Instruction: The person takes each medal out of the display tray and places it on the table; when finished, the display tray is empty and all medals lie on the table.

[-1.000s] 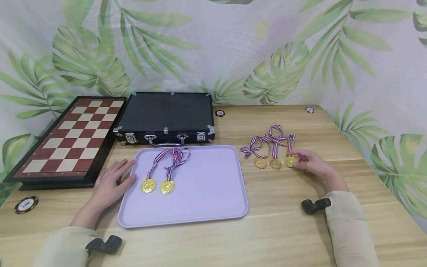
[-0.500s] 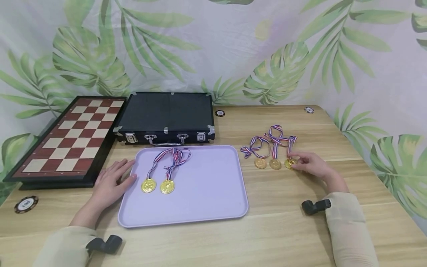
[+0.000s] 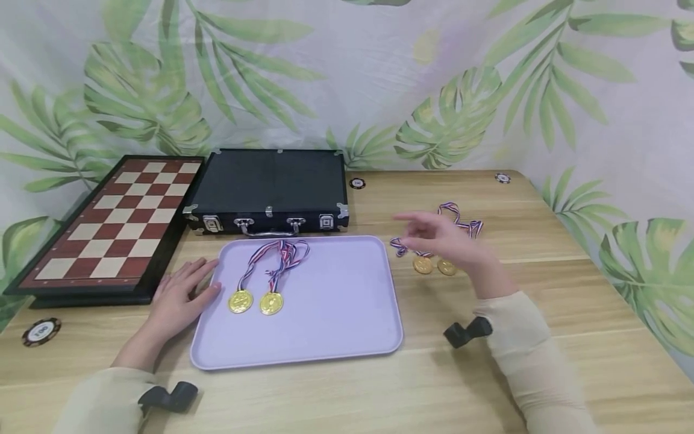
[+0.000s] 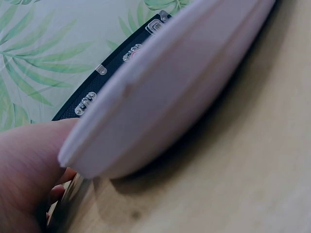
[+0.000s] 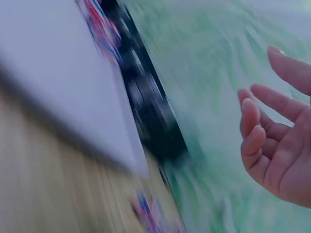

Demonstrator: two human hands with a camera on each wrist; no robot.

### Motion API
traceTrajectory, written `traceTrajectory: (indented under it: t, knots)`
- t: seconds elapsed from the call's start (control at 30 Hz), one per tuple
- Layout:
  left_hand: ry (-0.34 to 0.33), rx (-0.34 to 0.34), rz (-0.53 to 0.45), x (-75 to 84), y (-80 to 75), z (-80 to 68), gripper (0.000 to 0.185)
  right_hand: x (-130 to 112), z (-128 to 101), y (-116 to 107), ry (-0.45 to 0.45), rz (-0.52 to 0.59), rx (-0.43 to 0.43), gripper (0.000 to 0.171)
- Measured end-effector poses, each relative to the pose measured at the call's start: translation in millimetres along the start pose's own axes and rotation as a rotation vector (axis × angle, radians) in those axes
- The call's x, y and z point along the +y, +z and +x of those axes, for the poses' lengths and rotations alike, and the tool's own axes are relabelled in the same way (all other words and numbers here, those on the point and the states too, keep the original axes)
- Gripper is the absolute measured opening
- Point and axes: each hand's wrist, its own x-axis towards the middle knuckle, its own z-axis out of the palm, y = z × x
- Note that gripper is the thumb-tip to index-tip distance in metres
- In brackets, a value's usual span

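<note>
My right hand (image 3: 439, 238) hovers over the medals right of the tray and holds nothing. Its index finger and thumb (image 5: 290, 70) stretch out in the right wrist view while the other fingers curl loosely. Below it lie a left medal (image 3: 423, 265) and a middle medal (image 3: 446, 267), bronze-gold in tone. Of a third medal only the striped ribbon (image 3: 475, 229) shows; my hand and wrist hide its disc. My left hand (image 3: 179, 298) lies flat, its thumb touching the left rim of the lilac tray (image 3: 336, 313). Two gold medals, one here (image 3: 241, 301) and one here (image 3: 271, 303), lie on the tray.
Behind the tray stands a black case (image 3: 271, 181) with metal latches and a handle. A checkered board box (image 3: 119, 223) sits at the left. Poker chips lie on the table, one front left (image 3: 41, 331), others toward the back. A leaf-patterned cloth (image 3: 368, 78) hangs behind.
My right hand has let go of the rightmost medal, lifted and swung left over the other medals. Earlier its fingertips were turning that medal's disc. My left hand has stayed put.
</note>
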Motion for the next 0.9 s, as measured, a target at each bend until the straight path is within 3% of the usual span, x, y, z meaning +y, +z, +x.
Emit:
traceTrajectory:
  t: [0.13,0.3,0.53,0.6,0.8,0.9]
  knots:
    - [0.005,0.003,-0.001,1.2,0.5,0.1,0.052,-17,27,50,-0.056,0.018,-0.14,0.046]
    - [-0.004,0.002,0.002,1.8,0.5,-0.1,0.052,-25,50,111,-0.015,-0.026,-0.272,0.042]
    - [-0.006,0.005,0.002,0.7,0.0,0.0,0.052,-12,71,167,0.101,-0.006,-0.301,0.042]
    - [-0.007,0.003,0.001,0.7,-0.1,-0.2,0.052,-7,76,176,0.105,-0.06,-0.276,0.043]
    - [-0.008,0.003,-0.003,1.2,0.0,-0.6,0.052,8,85,196,0.019,-0.42,-0.181,0.042]
    - [-0.006,0.006,-0.006,1.6,0.1,-0.6,0.052,9,84,200,-0.004,-0.541,-0.165,0.046]
